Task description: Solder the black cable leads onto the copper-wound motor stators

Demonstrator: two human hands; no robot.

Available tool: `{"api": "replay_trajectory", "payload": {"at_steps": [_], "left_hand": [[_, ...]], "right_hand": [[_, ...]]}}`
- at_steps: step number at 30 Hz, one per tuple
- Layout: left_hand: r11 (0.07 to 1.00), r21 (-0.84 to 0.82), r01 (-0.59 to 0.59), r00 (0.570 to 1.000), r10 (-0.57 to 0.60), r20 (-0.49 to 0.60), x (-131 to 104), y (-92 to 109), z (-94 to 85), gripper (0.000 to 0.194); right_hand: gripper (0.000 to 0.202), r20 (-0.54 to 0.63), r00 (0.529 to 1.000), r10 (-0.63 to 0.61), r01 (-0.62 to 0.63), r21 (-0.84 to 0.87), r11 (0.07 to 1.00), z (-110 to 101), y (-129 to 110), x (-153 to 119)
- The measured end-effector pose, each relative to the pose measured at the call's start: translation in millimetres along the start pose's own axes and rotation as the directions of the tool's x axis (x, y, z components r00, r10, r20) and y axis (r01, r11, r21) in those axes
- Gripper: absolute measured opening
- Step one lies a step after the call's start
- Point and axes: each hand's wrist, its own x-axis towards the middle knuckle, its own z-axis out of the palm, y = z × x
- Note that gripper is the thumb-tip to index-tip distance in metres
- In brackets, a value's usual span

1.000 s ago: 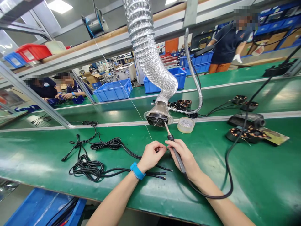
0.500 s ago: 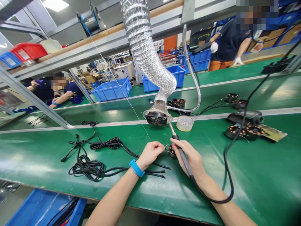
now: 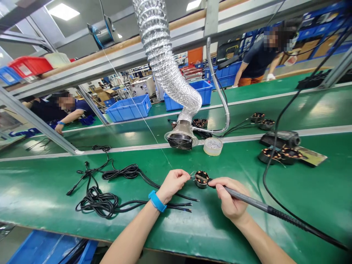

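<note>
My left hand (image 3: 173,182), with a blue band at the wrist, pinches a thin wire beside a round copper-wound coil part (image 3: 201,179) on the green bench. Fingers of my right hand (image 3: 232,198) are closed round a soldering iron (image 3: 247,198), whose metal tip lies over the coil part, near its thin leads. The iron's black cable runs off to the right. A thin solder strand (image 3: 143,119) comes down from a spool (image 3: 106,36) above and ends near my left hand. Black cables (image 3: 101,201) lie coiled to the left, their cut ends below the left hand.
A silver duct (image 3: 176,79) with a fan hood (image 3: 180,137) hangs behind my hands, beside a round clear tub (image 3: 213,146). More coil parts (image 3: 291,154) lie right. Blue bins (image 3: 128,108) stand beyond. Two people are at the far benches.
The soldering iron has swung from steep, near the hood, to nearly flat with its tip over the coil part. My right hand has turned and moved right. The person at back right leans lower.
</note>
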Motion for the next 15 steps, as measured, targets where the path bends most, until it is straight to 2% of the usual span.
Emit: {"api": "replay_trajectory", "payload": {"at_steps": [15], "left_hand": [[1.000,-0.011,0.000,1.000,0.000,0.016,-0.7,-0.1,-0.5,0.028]], "right_hand": [[0.021,0.040,0.999,0.013,-0.013,-0.003,1.000,1.9,-1.8,1.0]]}}
